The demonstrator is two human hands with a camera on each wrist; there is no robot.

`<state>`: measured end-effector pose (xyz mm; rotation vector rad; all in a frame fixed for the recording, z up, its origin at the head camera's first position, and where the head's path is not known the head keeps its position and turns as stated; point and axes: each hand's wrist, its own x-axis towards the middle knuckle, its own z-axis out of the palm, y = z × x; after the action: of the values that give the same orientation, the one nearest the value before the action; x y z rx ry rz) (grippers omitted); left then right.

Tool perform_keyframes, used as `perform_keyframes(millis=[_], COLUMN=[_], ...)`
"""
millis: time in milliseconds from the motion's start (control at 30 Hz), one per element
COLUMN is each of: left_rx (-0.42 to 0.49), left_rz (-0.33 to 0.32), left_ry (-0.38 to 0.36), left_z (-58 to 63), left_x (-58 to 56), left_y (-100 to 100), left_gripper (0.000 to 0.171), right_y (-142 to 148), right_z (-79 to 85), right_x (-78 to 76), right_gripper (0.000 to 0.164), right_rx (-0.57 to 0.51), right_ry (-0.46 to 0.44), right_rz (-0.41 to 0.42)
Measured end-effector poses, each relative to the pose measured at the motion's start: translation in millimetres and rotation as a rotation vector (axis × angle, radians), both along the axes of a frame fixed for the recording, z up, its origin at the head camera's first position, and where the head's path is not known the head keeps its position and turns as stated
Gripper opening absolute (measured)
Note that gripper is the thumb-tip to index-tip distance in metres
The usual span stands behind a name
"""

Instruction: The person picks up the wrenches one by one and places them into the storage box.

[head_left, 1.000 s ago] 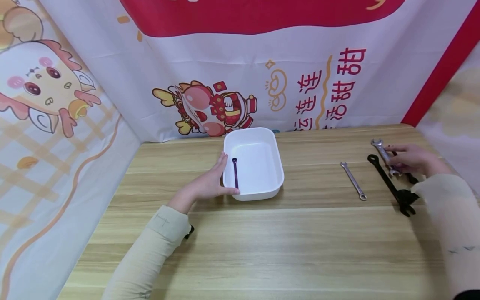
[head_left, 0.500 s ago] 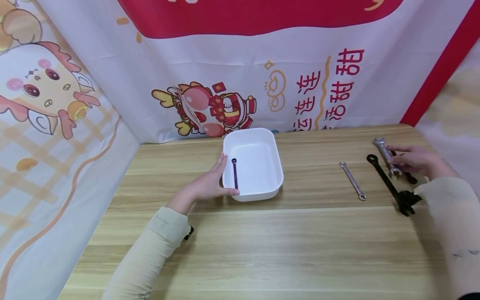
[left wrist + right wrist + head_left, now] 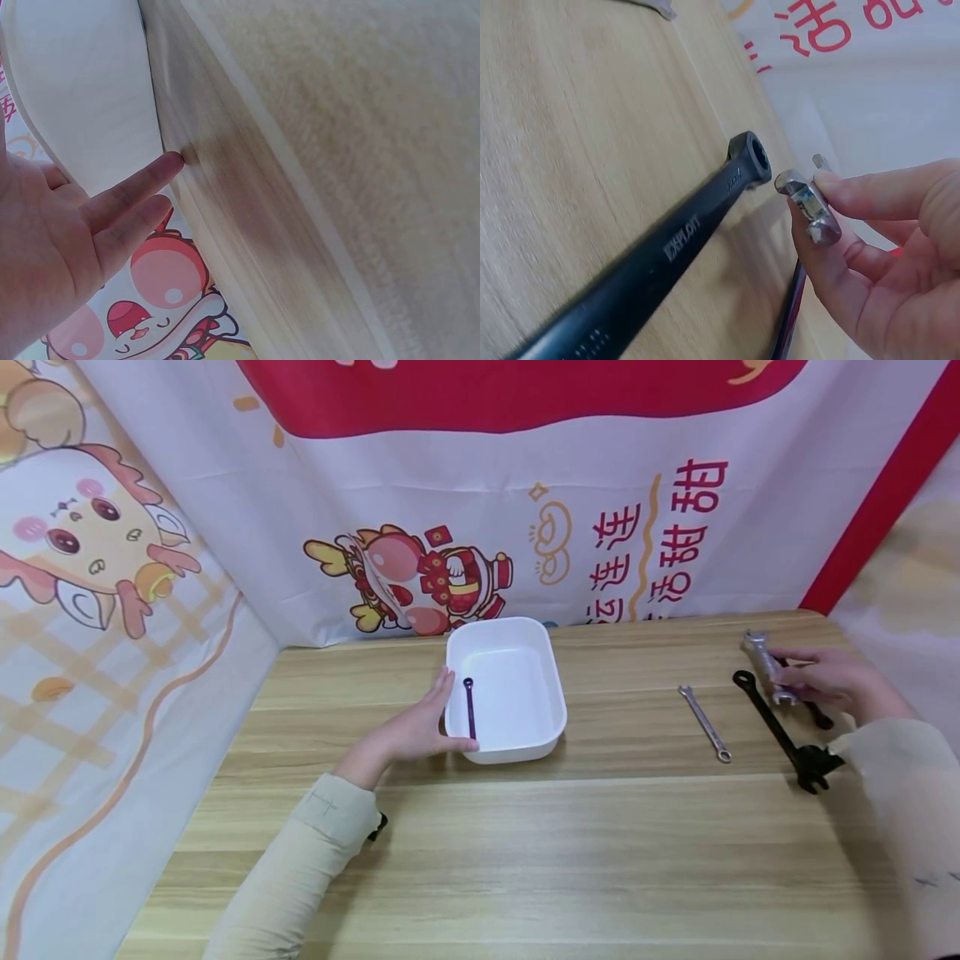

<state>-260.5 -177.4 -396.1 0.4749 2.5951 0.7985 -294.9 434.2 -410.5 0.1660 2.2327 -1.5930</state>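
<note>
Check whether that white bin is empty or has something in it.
Not empty: in the head view, one dark wrench lies inside the white bin, along its left side.

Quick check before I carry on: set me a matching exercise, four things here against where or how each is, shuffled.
Things:
1. White rounded-corner plastic tray
2. Slim dark metal wrench
3. Thick silver double open-ended metal wrench
4. Slim silver metal combination wrench

Places and states:
A. Pinched by the right hand
B. Between the tray and the long black metal wrench
C. Touched by the left hand
D. Inside the tray

Pairs: 1-C; 2-D; 3-A; 4-B
</note>
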Motion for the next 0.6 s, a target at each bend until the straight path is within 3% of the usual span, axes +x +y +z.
perform_keyframes(millis=[467,600], left_rx=[0.003,0.008], left_rz=[0.003,0.002], left_ry=[-0.005,-0.002], left_z=[-0.3,-0.6], left_x=[1.0,0.4], left_y=[0,0], left_gripper=[0.125,0.124], right_y=[-20,-28], right_z=[4.1,7.5], right_x=[-1.0,0.1], right_gripper=[0.056,0.055], right_rx=[-0.035,-0.094], right_ry=[0.031,0.025], right_rz=[0.01,-0.001])
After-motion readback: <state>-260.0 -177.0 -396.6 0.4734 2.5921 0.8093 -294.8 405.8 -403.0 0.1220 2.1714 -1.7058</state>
